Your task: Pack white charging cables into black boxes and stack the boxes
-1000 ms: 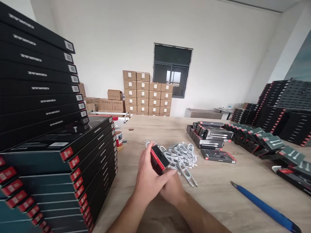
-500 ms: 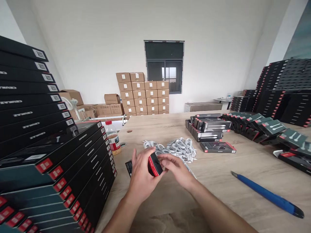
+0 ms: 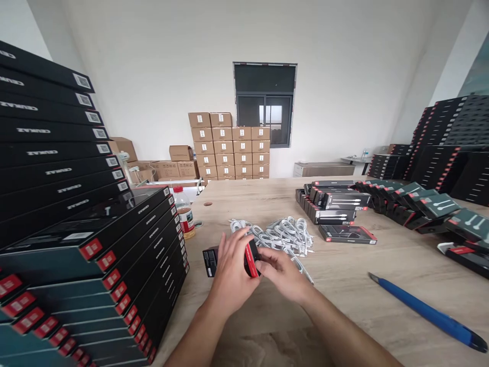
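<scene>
Near the middle of the table, my left hand [image 3: 231, 272] is wrapped round a small black box with a red edge [image 3: 251, 259]. The box is tilted, and its far end sticks out to the left of the hand. My right hand [image 3: 284, 272] has its fingers and thumb closed on the right end of the same box. Just beyond both hands lies a pile of coiled white cables [image 3: 288, 234], with one cable end trailing toward the right wrist. My palms hide part of the box.
Tall stacks of black boxes [image 3: 153, 244] stand at the left, beside a red-capped bottle [image 3: 187, 216]. Rows of packaged boxes [image 3: 336, 215] and a flat box [image 3: 347, 234] sit on the right. A blue knife [image 3: 424, 308] lies at the near right of the table [image 3: 336, 316].
The box has turned a little more upright in my hands, and my right fingers have closed in on its end. The view has shifted slightly to the left.
</scene>
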`<state>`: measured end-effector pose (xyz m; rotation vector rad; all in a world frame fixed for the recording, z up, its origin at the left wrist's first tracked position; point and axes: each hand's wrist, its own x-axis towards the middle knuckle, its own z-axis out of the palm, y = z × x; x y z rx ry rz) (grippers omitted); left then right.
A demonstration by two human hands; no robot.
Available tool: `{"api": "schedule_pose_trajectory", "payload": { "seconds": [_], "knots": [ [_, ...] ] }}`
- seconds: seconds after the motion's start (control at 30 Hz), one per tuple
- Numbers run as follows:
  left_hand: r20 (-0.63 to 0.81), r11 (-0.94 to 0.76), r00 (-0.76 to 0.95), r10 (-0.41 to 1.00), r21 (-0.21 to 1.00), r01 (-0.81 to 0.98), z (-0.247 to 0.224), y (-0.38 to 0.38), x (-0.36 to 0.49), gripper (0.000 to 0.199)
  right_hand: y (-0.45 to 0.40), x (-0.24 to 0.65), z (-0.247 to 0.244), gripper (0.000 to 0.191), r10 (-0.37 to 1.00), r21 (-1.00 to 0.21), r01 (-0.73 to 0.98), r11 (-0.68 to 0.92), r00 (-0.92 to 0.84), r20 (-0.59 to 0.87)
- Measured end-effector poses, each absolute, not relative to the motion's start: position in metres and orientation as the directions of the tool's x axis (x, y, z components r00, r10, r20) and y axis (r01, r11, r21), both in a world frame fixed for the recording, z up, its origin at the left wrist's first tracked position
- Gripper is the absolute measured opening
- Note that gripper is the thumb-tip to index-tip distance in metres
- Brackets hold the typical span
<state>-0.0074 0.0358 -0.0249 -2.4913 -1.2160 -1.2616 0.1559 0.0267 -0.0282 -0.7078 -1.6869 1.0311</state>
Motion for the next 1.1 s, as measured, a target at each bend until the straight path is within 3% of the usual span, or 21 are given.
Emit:
{"api": "schedule_pose_trajectory", "payload": {
  "seconds": [0.5, 0.8, 1.1],
  "knots": [
    [0.596, -0.704, 0.460, 0.658, 0.273, 0.655, -0.017, 0.029, -0.007, 0.064, 0.032, 0.159, -0.032, 0.021, 0.852, -0.860, 0.173, 0.480, -0.325, 0.410],
    [0.573, -0.698, 0.492, 0.655, 0.211, 0.684, -0.024, 0.030, -0.008, 0.064, 0.038, 0.158, -0.044, 0.018, 0.872, -0.925, 0.037, 0.379, -0.349, 0.343],
    [0.597, -0.695, 0.454, 0.661, 0.259, 0.671, -0.029, 0.033, -0.006, 0.060, 0.035, 0.160, -0.039, 0.017, 0.866, -0.941, -0.023, 0.337, -0.386, 0.319]
  ]
}}
